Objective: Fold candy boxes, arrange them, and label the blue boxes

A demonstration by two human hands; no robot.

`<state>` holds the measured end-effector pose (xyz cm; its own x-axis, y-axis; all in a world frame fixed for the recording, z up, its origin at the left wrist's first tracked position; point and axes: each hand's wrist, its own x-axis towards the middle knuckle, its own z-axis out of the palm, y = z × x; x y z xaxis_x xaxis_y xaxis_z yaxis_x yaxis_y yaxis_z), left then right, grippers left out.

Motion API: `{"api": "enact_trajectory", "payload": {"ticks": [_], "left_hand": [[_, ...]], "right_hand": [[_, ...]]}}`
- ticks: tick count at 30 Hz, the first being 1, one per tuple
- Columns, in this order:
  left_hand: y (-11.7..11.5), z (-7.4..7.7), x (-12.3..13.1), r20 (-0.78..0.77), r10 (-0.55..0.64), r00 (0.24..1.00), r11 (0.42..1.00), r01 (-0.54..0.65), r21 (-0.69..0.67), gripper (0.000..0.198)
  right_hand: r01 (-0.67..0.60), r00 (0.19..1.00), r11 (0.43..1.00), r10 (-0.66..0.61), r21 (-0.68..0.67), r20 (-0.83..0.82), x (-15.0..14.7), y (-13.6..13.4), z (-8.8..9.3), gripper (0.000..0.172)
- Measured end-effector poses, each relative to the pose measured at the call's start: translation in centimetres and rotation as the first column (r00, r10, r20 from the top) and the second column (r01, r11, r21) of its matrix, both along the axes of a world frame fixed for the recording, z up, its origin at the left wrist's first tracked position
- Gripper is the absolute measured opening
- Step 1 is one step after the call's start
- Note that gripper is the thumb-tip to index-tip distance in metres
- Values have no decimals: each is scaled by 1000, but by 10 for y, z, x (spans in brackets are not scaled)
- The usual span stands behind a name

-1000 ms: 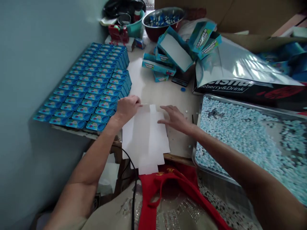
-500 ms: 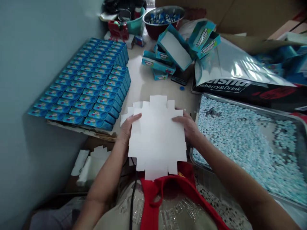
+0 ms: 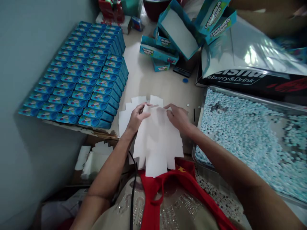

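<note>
I hold a white die-cut cardboard box blank point(image 3: 155, 140) in front of me, its plain side up, over the table's near edge. My left hand point(image 3: 137, 116) pinches its upper left flap with curled fingers. My right hand point(image 3: 177, 116) grips the upper right part, fingers bent over the fold. More white blanks point(image 3: 124, 116) lie under it on the table point(image 3: 155, 84).
Rows of small blue candy boxes point(image 3: 81, 73) fill the table's left side. A metal tray point(image 3: 203, 95) of pale blue candies sits right. Open blue cartons point(image 3: 177, 38) and a foil bag point(image 3: 251, 54) lie behind. Spare white blanks point(image 3: 96, 158) rest below the table's left edge.
The blank lay flat under my hands, was then lifted and held by both side edges, and now my hands have moved to its top edge and are bending the flaps there.
</note>
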<state>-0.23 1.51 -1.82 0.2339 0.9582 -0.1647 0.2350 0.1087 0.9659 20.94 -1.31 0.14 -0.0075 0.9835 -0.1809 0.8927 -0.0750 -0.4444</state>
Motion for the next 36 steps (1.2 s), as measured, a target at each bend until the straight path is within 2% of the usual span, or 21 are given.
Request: {"api": "enact_trajectory", "payload": {"ticks": [2,5,7,9,12,15,20,23,25,27,29,31,33,34,36], "left_hand": [[2,-4,4,31,32,999,999,-32,14,35],[3,-7,13,-73,89,993,982,-75,176,32],[1,-8,19,-85,113,990,963,-87,256,38],[-2,-8,24,-44,136,990,958,-120,261,42],[-10,-2,30,-59,216,975,944,-192,270,21],[-17,10,33,-163,266,950,924,-204,323,25],[-14,27,31,-144,126,982,984,-106,144,26],[-10,27,23,-129,94,987,994,-86,70,13],[-6,25,15,-175,21,984,999,-14,40,4],[1,22,8,-268,-87,959,994,102,42,15],[14,17,8,-393,-170,904,975,213,68,17],[31,11,15,-513,-214,831,955,289,70,14],[47,2,27,-579,-239,779,943,329,54,27],[54,-2,32,-581,-236,779,942,330,60,34],[63,-13,40,-484,-155,861,961,246,130,40]], "right_hand": [[-37,998,999,38,-33,57,-6,2,2,38],[-96,995,995,96,4,39,-8,3,2,34],[-98,995,994,99,48,-10,-7,2,-2,33],[-25,998,998,29,65,-56,-8,-2,-6,35],[125,987,988,-114,95,-112,-8,-11,-11,45],[118,983,987,-101,106,-151,-5,-19,-8,53],[-5,989,999,11,39,-147,3,-21,13,57],[-83,989,997,82,-2,-122,8,-13,27,59],[-196,967,978,181,-69,-181,12,-2,34,50],[-297,943,937,258,-184,-211,14,14,36,47],[-311,950,914,297,-262,-92,10,29,35,47],[-311,930,917,347,-249,118,0,39,33,31],[-354,874,910,404,-218,269,-13,46,30,21],[-381,850,900,432,-213,302,-19,47,28,20],[-422,837,886,462,-191,294,-28,49,26,20]]}}
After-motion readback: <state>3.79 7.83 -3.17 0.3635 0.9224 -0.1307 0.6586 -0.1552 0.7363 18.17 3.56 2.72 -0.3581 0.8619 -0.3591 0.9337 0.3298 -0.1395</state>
